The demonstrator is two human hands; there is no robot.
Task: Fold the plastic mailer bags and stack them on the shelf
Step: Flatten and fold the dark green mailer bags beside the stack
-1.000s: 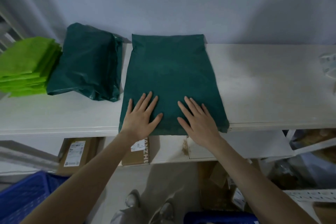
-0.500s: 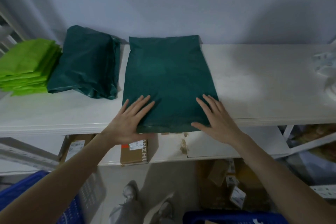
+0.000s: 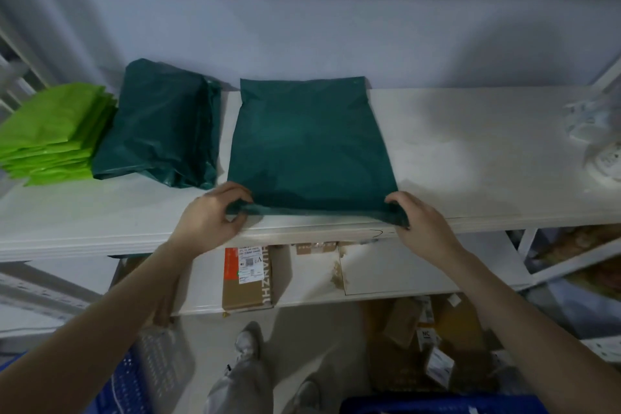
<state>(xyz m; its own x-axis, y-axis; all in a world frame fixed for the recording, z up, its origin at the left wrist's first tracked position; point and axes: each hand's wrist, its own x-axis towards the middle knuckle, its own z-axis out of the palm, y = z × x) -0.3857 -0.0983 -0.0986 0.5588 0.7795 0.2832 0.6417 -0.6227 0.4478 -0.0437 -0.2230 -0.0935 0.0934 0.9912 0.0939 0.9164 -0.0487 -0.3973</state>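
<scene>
A: What lies at the centre of the white shelf [image 3: 470,151]?

B: A dark green mailer bag [image 3: 311,148], spread flat on the shelf top. Its far edge reaches the wall side of the shelf; its near edge sits at the shelf's front lip and is lifted slightly off the surface.

A: How are the hands placed on the bag?

B: The left hand [image 3: 210,222] pinches the bag's near left corner, fingers curled over the plastic with the thumb beneath. The right hand [image 3: 420,222] grips the bag's near right corner in the same way, fingers bent over the edge. Both forearms rise from the bottom of the view.

A: What stands to the left of the bag?

B: Just beside it, a pile of folded dark green bags [image 3: 161,124], not touching the flat bag. Farther left of that pile, and against it, a stack of light green bags [image 3: 55,134].

A: And to the right of the bag?

B: Well apart, at the shelf's right end, some clear plastic wrapping [image 3: 594,131]; its contents cannot be made out.

A: What appears below the bag?

B: On the lower shelf, a cardboard box [image 3: 248,277] with a printed label. Lower still, a blue crate [image 3: 131,380] to the left and more parcels [image 3: 426,336] on the floor to the right.
</scene>
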